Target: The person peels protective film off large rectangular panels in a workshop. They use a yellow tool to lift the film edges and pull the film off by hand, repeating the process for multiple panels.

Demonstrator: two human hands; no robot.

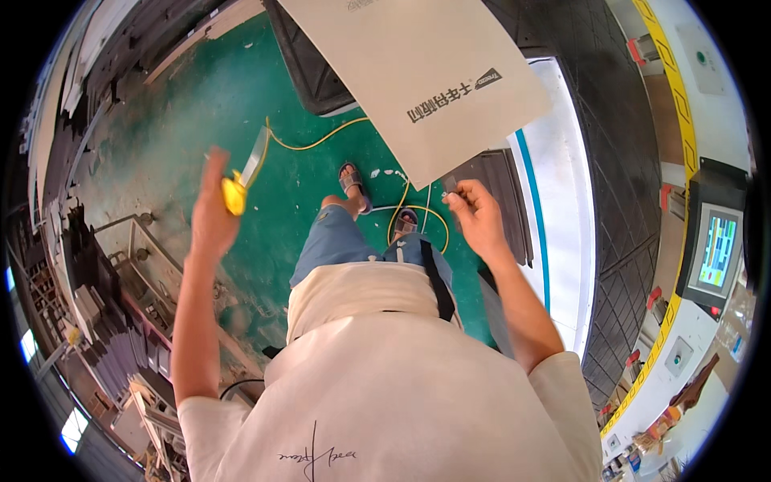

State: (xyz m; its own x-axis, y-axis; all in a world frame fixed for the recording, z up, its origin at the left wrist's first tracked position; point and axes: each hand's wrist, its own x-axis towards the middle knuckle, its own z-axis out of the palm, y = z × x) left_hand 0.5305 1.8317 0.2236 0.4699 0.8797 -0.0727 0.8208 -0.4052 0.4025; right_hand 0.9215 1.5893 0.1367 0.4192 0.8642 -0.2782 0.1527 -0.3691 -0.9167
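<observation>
My left hand [213, 217] is raised out to the left over the floor, closed round a yellow tape measure [234, 194]. A pale metal strip [255, 158] sticks up and away from it. On the right, my right hand [479, 218] pinches something small and shiny between thumb and fingers, too small to make out. Just beyond that hand is the near corner of a large beige board [474, 112] with dark print. The board lies across dark panels, apart from my fingers.
A thin yellow line [317, 146], hose or cord, curves over the green floor [193, 112] and loops by my feet. To the right stand a white machine edge [572, 201] and a control screen [715, 247]. A metal frame [132, 249] and stacked strips are on the left.
</observation>
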